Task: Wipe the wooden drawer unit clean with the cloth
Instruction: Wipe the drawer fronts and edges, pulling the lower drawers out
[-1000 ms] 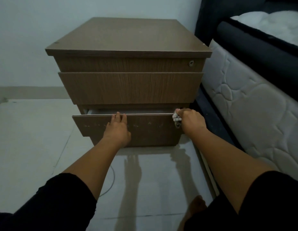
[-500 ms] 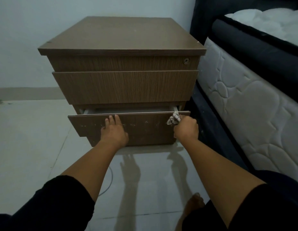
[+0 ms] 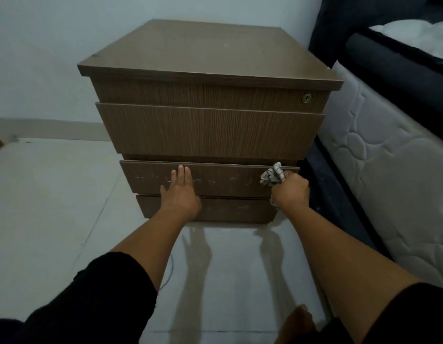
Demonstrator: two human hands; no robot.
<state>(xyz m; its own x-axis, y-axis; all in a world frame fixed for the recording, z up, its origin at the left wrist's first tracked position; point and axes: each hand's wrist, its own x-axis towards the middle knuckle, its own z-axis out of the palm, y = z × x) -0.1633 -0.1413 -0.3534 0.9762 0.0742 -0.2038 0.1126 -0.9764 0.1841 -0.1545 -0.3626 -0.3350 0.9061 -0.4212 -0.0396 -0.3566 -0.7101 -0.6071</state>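
The brown wooden drawer unit (image 3: 210, 130) stands on the tiled floor against the wall. Its bottom drawer front (image 3: 227, 181) is pushed nearly flush, with pale scuff marks across it. My left hand (image 3: 179, 192) lies flat on that front, left of centre, fingers together and pointing up. My right hand (image 3: 291, 192) is closed around a crumpled light checked cloth (image 3: 272, 175) at the drawer's right end, the cloth sticking up by the top edge. A round lock (image 3: 307, 98) sits on the top drawer at the right.
A bed with a white quilted mattress (image 3: 394, 175) and dark frame (image 3: 399, 70) stands close on the right, leaving a narrow gap beside the unit. Pale glossy floor tiles (image 3: 54, 207) stretch to the left and front. My bare foot (image 3: 298, 321) shows at the bottom.
The bottom drawer, pulled out a second ago, has been pushed in almost shut by both hands. My left hand slid from gripping the top edge to lying flat on the front.
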